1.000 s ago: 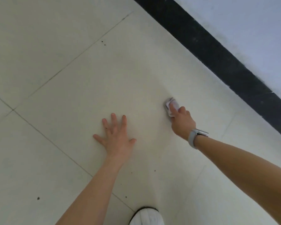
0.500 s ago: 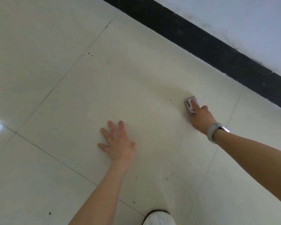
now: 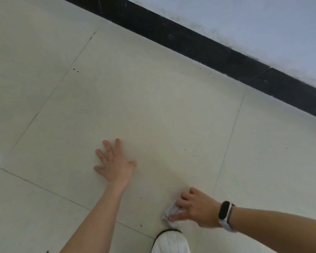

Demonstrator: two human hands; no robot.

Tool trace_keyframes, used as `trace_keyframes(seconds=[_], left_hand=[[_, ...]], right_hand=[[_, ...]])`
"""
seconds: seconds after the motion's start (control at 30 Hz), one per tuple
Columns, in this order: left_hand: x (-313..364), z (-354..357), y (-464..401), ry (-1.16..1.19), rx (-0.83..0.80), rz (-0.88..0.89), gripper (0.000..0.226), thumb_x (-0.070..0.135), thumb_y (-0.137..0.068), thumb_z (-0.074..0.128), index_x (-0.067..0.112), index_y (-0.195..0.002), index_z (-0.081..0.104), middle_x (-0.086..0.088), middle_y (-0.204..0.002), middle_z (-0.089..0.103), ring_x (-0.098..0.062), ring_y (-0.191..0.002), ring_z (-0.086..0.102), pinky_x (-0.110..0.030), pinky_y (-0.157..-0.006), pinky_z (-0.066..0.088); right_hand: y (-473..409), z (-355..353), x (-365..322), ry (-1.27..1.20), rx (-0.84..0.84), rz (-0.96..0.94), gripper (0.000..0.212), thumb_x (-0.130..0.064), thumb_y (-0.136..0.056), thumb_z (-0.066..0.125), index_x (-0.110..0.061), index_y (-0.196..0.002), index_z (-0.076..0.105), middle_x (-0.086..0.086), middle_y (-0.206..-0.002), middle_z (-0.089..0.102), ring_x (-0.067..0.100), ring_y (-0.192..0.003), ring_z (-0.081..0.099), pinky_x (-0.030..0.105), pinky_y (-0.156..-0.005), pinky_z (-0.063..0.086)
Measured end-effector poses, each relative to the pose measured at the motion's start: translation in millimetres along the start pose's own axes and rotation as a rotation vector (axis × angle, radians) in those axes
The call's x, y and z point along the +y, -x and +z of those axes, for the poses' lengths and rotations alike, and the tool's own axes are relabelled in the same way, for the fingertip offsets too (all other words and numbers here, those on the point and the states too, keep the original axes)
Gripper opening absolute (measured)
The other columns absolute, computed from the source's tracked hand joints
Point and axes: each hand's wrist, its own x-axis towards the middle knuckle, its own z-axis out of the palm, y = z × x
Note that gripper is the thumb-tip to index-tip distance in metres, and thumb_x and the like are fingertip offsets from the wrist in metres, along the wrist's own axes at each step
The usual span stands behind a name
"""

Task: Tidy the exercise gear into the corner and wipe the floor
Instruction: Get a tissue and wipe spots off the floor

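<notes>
Wipe phase underway, no gear in view so can't judge the tidy step: right hand (image 3: 199,209) fingers curled onto a wadded cloth (image 3: 171,213) on the floor (image 3: 153,99) by the shoe (image 3: 170,241), left hand (image 3: 115,165) splayed flat beyond, specks past both fingertips and toward the baseboard (image 3: 208,46) unwiped.

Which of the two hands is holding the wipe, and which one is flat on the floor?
The right hand, the one with the wristband, holds the crumpled wipe near the white shoe. The left hand lies flat with spread fingers on the floor.
</notes>
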Motion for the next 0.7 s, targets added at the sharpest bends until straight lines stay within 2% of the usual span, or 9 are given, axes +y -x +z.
trace_keyframes(seconds=[0.07, 0.17, 0.27, 0.37, 0.43, 0.5, 0.57, 0.63, 0.7], left_hand=[[7, 1, 2, -0.060, 0.028, 0.016, 0.085, 0.026, -0.085, 0.060, 0.023, -0.148, 0.003, -0.002, -0.158, -0.013, -0.034, -0.144, -0.010, -0.063, -0.111, 0.013], [34, 8, 6, -0.145, 0.058, 0.192, 0.079, 0.020, -0.089, 0.053, 0.026, -0.148, 0.000, 0.000, -0.157, -0.015, -0.031, -0.144, -0.013, -0.063, -0.111, 0.007], [62, 24, 18, -0.127, -0.041, 0.313, 0.085, 0.035, -0.087, 0.056, 0.031, -0.147, -0.004, 0.000, -0.157, -0.018, -0.031, -0.144, -0.016, -0.066, -0.110, 0.006], [67, 38, 25, -0.197, -0.083, 0.323, 0.100, 0.047, -0.079, 0.064, 0.032, -0.147, -0.007, -0.005, -0.155, -0.022, -0.035, -0.142, -0.018, -0.067, -0.108, 0.007], [66, 39, 25, -0.228, -0.072, 0.333, 0.101, 0.046, -0.078, 0.066, 0.031, -0.147, -0.007, -0.006, -0.156, -0.021, -0.035, -0.143, -0.017, -0.068, -0.108, 0.009], [68, 37, 25, -0.234, -0.074, 0.326, 0.102, 0.045, -0.077, 0.067, 0.031, -0.147, -0.006, -0.006, -0.156, -0.020, -0.036, -0.143, -0.016, -0.068, -0.107, 0.010], [69, 37, 24, -0.239, -0.071, 0.322, 0.103, 0.045, -0.076, 0.068, 0.032, -0.147, -0.006, -0.005, -0.156, -0.019, -0.035, -0.143, -0.015, -0.067, -0.107, 0.011], [67, 37, 22, -0.228, -0.075, 0.315, 0.101, 0.043, -0.077, 0.068, 0.033, -0.147, -0.005, -0.004, -0.156, -0.019, -0.034, -0.143, -0.015, -0.066, -0.108, 0.010], [65, 35, 21, -0.207, -0.084, 0.304, 0.091, 0.036, -0.082, 0.063, 0.034, -0.147, -0.001, -0.002, -0.157, -0.018, -0.032, -0.144, -0.014, -0.065, -0.109, 0.010]], right_hand=[[33, 8, 17, 0.002, 0.058, 0.067, 0.061, -0.028, -0.060, 0.070, -0.052, -0.112, 0.051, -0.014, -0.078, 0.052, 0.008, -0.066, 0.052, 0.020, -0.051, 0.041], [53, -11, 64, -0.219, 0.379, 0.435, 0.062, -0.002, -0.076, 0.054, -0.040, -0.125, 0.050, 0.003, -0.087, 0.053, 0.021, -0.073, 0.054, 0.027, -0.053, 0.042], [48, -43, 121, -0.443, 0.589, 0.926, 0.053, -0.004, -0.092, 0.037, -0.034, -0.136, 0.040, 0.012, -0.108, 0.046, 0.028, -0.095, 0.047, 0.034, -0.068, 0.041], [37, -63, 163, -0.527, 0.654, 1.162, 0.057, -0.002, -0.090, 0.036, -0.034, -0.136, 0.037, 0.014, -0.114, 0.041, 0.031, -0.102, 0.043, 0.036, -0.072, 0.042], [25, -70, 181, -0.665, 0.640, 1.219, 0.062, 0.002, -0.086, 0.035, -0.035, -0.137, 0.032, 0.014, -0.120, 0.037, 0.033, -0.107, 0.039, 0.038, -0.079, 0.042], [10, -78, 190, -0.814, 0.569, 1.255, 0.059, 0.000, -0.087, 0.033, -0.032, -0.136, 0.031, 0.015, -0.128, 0.032, 0.034, -0.116, 0.035, 0.040, -0.091, 0.037], [-8, -79, 190, -0.800, 0.506, 1.257, 0.057, -0.002, -0.086, 0.034, -0.030, -0.135, 0.031, 0.016, -0.130, 0.031, 0.035, -0.118, 0.034, 0.043, -0.095, 0.035], [-19, -74, 170, -0.654, 0.491, 1.177, 0.063, -0.002, -0.082, 0.039, -0.031, -0.137, 0.029, 0.013, -0.126, 0.037, 0.034, -0.112, 0.038, 0.043, -0.085, 0.039], [-19, -47, 125, -0.427, 0.519, 0.985, 0.066, 0.000, -0.078, 0.040, -0.032, -0.135, 0.033, 0.010, -0.116, 0.046, 0.031, -0.102, 0.045, 0.039, -0.072, 0.040]])
